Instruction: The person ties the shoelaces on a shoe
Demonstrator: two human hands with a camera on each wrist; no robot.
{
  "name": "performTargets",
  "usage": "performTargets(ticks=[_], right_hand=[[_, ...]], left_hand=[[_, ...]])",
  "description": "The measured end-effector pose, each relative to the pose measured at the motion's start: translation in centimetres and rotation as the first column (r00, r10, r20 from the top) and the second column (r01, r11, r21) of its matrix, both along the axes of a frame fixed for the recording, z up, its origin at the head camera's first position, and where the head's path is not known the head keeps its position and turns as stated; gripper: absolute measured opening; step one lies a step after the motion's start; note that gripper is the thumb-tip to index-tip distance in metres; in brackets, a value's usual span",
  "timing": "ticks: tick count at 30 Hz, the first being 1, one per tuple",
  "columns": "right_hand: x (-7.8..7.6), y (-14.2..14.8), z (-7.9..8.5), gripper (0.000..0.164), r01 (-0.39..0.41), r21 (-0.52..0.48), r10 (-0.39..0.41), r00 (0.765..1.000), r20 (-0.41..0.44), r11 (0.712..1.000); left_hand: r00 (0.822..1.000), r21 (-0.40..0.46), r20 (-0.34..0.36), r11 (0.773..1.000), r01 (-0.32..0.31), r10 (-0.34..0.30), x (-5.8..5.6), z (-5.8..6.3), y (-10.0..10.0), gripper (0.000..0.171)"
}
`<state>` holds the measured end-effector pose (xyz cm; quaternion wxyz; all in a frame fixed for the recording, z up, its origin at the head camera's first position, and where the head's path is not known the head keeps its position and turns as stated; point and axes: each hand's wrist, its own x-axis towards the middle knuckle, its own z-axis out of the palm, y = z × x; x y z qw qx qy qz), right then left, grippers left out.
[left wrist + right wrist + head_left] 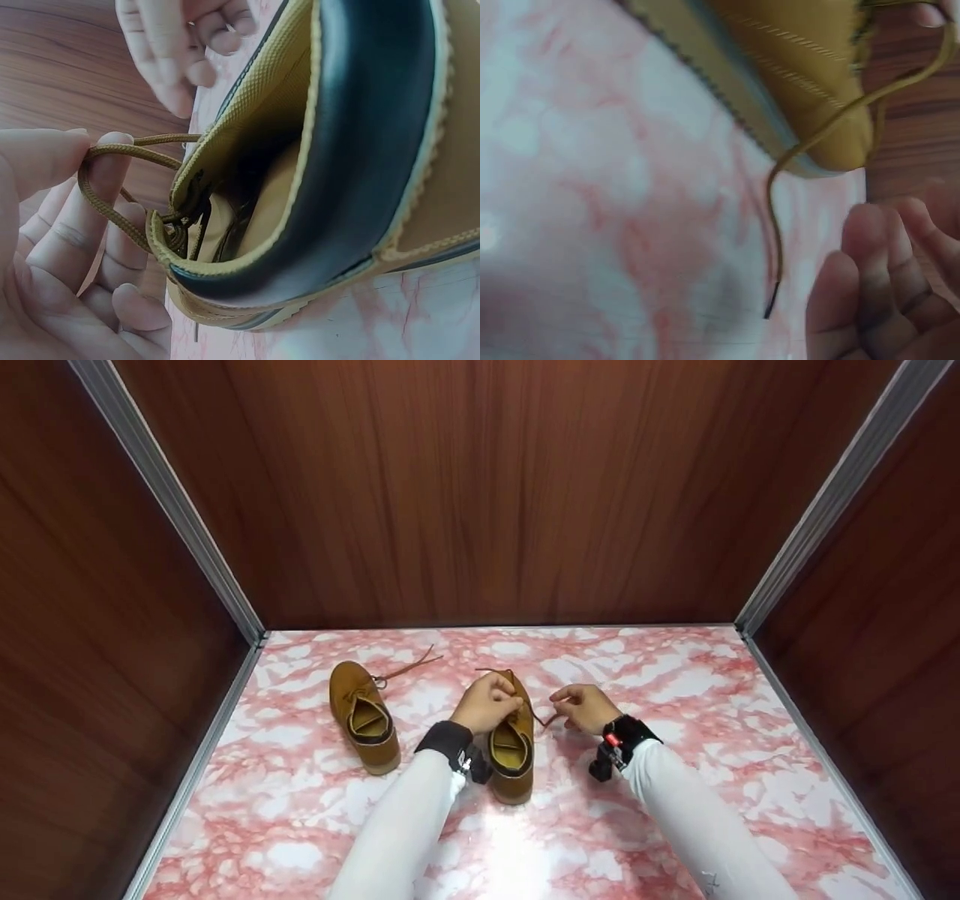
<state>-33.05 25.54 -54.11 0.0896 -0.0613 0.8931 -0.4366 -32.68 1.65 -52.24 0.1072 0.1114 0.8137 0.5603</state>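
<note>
A tan lace-up shoe (512, 789) with a dark padded collar stands toe-away between my two hands. Thumb and forefinger of my left hand (486, 706) pinch a loop of its brown shoelace (135, 150) above the tongue, as the left wrist view shows close up. To the shoe's right, my right hand (587, 709) has relaxed fingers and holds nothing. One lace end (774, 225) with a dark tip hangs beside the shoe, just apart from the right fingertips (862, 225). A matching shoe (349, 681) sits to the left, untouched.
The left shoe's loose lace (409, 667) stretches out to its right. Both shoes stand on a red-and-white marbled surface (675, 825). Brown wood-look panels (480, 495) with metal edge strips (172, 495) enclose it at the back and both sides.
</note>
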Motion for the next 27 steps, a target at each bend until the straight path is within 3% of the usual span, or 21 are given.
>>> performTargets(ticks=[8,19,27], right_hand=[[0.5,-1.3,-1.5,0.027,-0.115,0.124,0.118,0.993,-0.019,0.986],[0.8,-2.2,-3.0,0.007,-0.105,0.205,0.117,0.992,-0.046,0.973],[1.2,-1.2,-2.4,0.005,-0.103,0.179,0.119,0.99,-0.081,0.979]], left_hand=[[1.0,0.011,-0.004,1.0,0.003,-0.003,0.1,0.2,-0.1,0.017],[1.0,0.028,-0.019,0.999,0.019,-0.019,0.1,0.3,0.0,0.026],[0.999,0.067,-0.004,0.997,0.045,-0.045,0.0,0.5,-0.2,0.032]])
